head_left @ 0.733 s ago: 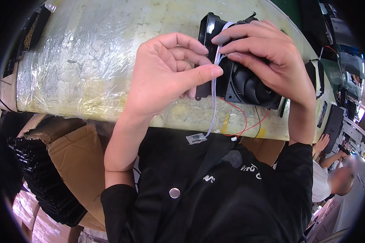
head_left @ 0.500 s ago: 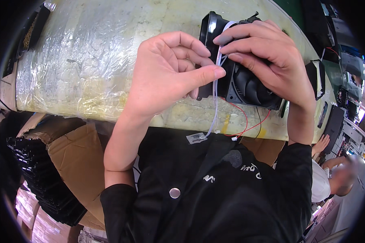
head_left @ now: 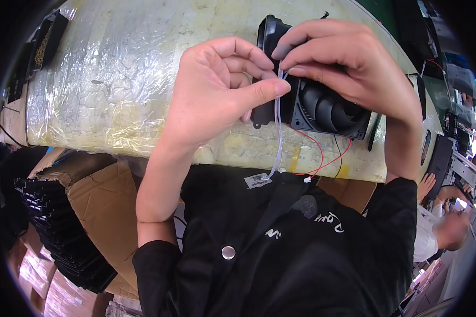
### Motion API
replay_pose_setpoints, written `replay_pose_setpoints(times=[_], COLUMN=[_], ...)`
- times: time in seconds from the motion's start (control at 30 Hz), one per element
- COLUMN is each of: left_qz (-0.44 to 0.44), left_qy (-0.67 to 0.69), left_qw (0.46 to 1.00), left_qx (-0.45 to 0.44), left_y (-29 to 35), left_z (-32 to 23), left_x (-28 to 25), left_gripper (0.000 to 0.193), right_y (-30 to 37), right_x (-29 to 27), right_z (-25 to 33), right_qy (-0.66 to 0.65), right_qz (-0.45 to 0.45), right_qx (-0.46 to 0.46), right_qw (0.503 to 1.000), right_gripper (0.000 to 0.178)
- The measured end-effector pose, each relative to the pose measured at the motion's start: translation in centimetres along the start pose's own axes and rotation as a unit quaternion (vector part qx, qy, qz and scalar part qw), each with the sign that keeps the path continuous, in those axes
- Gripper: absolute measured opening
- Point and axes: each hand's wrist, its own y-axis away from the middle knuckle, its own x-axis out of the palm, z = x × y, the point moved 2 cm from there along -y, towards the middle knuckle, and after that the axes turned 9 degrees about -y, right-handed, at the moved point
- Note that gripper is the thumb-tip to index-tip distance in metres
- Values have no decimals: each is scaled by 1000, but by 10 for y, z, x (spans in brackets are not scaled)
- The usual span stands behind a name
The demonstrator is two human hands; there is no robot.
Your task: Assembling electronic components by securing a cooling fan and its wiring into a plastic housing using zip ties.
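Between the left hand (head_left: 217, 95) and right hand (head_left: 349, 68), the clear tube (head_left: 278, 127) remains pinched by both against the black fan (head_left: 322, 105), little changed.

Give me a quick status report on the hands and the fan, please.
Left hand pinching the clear tube. Right hand gripping the black fan, fingertips on the tube's top. Red and black wires dangling below. Nothing in the way.
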Motion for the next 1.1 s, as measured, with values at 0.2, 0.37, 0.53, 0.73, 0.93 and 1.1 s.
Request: replay_pose_setpoints(times=[0.2, 0.37, 0.53, 0.73, 0.93, 1.1], left_qz=[-23, -16, -23, -7, -5, 28], left_qy=[-30, -24, -21, -38, -59, -110], left_qw=[999, 1000, 999, 999, 998, 984], left_qx=[-7, 2, 11, 19, 29, 134], left_y=[1, -2, 0, -3, -1, 5], left_z=[-4, -3, 1, 0, 2, 14], left_x=[-1, -1, -5, -2, 0, 1], left_gripper=[25, 28, 28, 26, 25, 19], right_y=[-18, -14, -9, -6, -2, 16], right_x=[-6, -23, -6, -3, -6, 4], right_z=[-14, 16, -3, 3, 6, 9], right_qy=[-46, -160, -101, -91, -83, -67], right_qz=[68, 112, 94, 78, 73, 40], right_qx=[-292, 178, 48, 62, 107, 123], right_qw=[953, 964, 989, 991, 988, 989], right_gripper=[12, 12, 7, 6, 8, 11])
